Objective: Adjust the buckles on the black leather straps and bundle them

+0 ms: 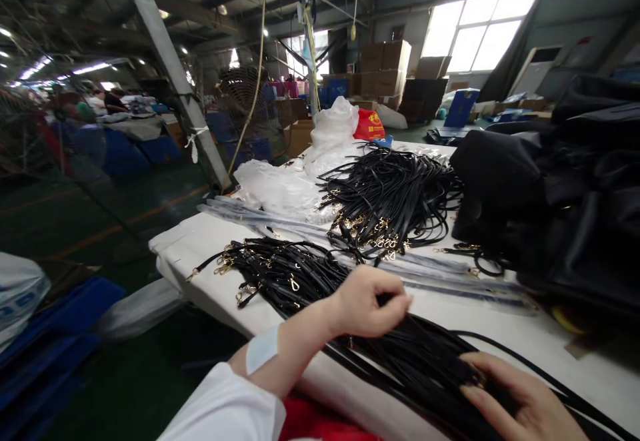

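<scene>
Black straps with gold-coloured metal clasps [295, 284] lie in a long bundle [280, 268] along the near edge of the white table. Over this bundle, my left hand [373, 301] is closed, thumb and curled fingers meeting in a pinch; what it holds, if anything, is hidden. At the lower right, my right hand [520, 394] has its thumb and fingers closed around a black strap end [463, 368], where a bit of metal shows. A second heap of black straps [395, 188] lies farther back, its clasps toward me.
Clear plastic wrapping [285, 191] and a red bag [369, 124] lie at the table's back. Long plastic-sleeved strips [425, 268] cross the white table [195, 244]. A large dark pile [555, 194] stands at right. A slanted metal post [175, 68] rises behind the table's left end.
</scene>
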Demonstrator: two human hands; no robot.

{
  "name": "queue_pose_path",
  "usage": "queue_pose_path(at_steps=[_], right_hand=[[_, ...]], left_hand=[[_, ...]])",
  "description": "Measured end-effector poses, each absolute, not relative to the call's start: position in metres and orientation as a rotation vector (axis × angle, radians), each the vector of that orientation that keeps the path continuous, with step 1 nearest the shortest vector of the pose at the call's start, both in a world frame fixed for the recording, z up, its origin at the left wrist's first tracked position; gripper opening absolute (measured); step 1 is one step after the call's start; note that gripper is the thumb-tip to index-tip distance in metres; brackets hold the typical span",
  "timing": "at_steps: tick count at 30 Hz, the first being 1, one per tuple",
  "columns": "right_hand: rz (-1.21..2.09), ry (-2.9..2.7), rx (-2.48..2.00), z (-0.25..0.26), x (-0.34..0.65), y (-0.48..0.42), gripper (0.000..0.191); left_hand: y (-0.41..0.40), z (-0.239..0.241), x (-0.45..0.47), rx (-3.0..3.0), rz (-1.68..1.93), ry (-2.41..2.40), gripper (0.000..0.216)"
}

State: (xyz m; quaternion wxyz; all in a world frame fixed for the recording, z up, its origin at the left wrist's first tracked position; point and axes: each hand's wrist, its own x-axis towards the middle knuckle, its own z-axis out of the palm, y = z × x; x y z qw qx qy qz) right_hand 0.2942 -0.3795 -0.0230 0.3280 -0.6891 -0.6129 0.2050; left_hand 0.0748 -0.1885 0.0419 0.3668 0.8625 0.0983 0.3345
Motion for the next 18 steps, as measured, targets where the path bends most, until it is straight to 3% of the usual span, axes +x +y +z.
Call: queue_pose_path(at_steps=[3,7,18], right_hand=[[0.495,-1.655,-1.98,-0.045,0.311,-0.374,0.036],[0.416,-1.603,-2.122,-0.075,0.339,-0.368,0.039],[0.532,-1.702,-1.984,-0.061,0.319,-0.367,0.033]], left_hand=[[-0.141,0.058,0.03,2.488,0.94,0.588,0.021],[-0.09,0.054,0.0,2.757,0.698,1.217,0.016],[-0.115,-0.037,0.105,2.841,-0.035,0.96,0.032]])
